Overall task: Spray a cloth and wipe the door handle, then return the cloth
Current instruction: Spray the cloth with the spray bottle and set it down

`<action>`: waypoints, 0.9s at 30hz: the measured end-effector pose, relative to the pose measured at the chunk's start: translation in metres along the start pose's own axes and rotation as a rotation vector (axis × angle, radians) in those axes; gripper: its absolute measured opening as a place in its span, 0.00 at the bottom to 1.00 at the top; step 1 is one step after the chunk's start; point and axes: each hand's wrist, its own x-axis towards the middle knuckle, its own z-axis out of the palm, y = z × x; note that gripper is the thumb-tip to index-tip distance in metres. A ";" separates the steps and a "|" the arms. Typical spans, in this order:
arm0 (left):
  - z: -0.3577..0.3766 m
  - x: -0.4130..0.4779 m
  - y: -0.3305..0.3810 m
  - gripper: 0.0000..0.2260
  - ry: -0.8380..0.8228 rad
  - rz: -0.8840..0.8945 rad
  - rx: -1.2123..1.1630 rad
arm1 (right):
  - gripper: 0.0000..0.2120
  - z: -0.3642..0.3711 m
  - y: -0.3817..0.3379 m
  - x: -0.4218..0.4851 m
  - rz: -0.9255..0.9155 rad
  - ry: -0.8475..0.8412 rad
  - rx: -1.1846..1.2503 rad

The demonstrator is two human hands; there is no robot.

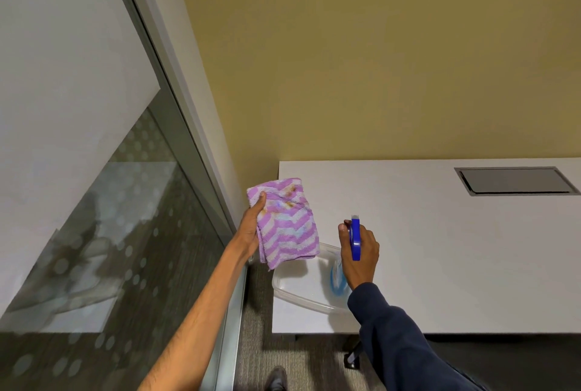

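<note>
A folded purple and white striped cloth, stained near its top, hangs in the air over the table's left edge, and my left hand grips its left side with the thumb on top. A spray bottle with a blue trigger head and a clear body with a blue label stands to the right of the cloth, its nozzle pointing away from me. My right hand is wrapped around its neck. The door handle is not in view.
A clear plastic tub sits on the white table below the cloth and bottle. A grey cable hatch lies at the table's far right. A glass wall with a metal frame runs along the left. Carpet lies below.
</note>
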 end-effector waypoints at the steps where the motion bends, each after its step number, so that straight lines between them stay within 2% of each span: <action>1: 0.001 -0.001 0.000 0.18 0.001 0.006 0.003 | 0.13 -0.001 0.001 0.000 0.013 -0.021 0.007; 3: 0.002 -0.004 -0.001 0.18 0.000 0.018 0.006 | 0.20 -0.003 0.005 -0.002 0.052 -0.068 0.032; 7: 0.005 -0.013 -0.002 0.18 0.002 0.038 0.010 | 0.39 -0.009 0.014 -0.012 0.167 -0.097 0.055; 13: 0.012 -0.032 -0.006 0.19 0.011 0.068 0.004 | 0.49 -0.028 0.019 -0.018 0.162 -0.180 0.024; 15: 0.014 -0.040 -0.009 0.21 0.019 0.080 0.005 | 0.52 -0.038 0.013 -0.021 0.124 -0.151 -0.041; 17: 0.014 -0.048 -0.013 0.23 0.034 0.084 0.009 | 0.49 -0.051 0.002 -0.028 -0.001 -0.012 -0.126; 20: 0.014 -0.064 -0.017 0.25 0.064 0.099 0.006 | 0.38 -0.061 -0.030 -0.043 -0.321 0.190 -0.087; 23: 0.012 -0.085 -0.021 0.24 0.083 0.118 -0.020 | 0.29 -0.047 -0.071 -0.055 -0.457 0.102 0.009; 25: 0.010 -0.103 -0.024 0.23 0.115 0.145 -0.024 | 0.27 -0.034 -0.096 -0.061 -0.394 -0.007 0.067; 27: 0.011 -0.124 -0.022 0.22 0.149 0.184 -0.021 | 0.30 -0.023 -0.116 -0.065 -0.319 -0.118 0.095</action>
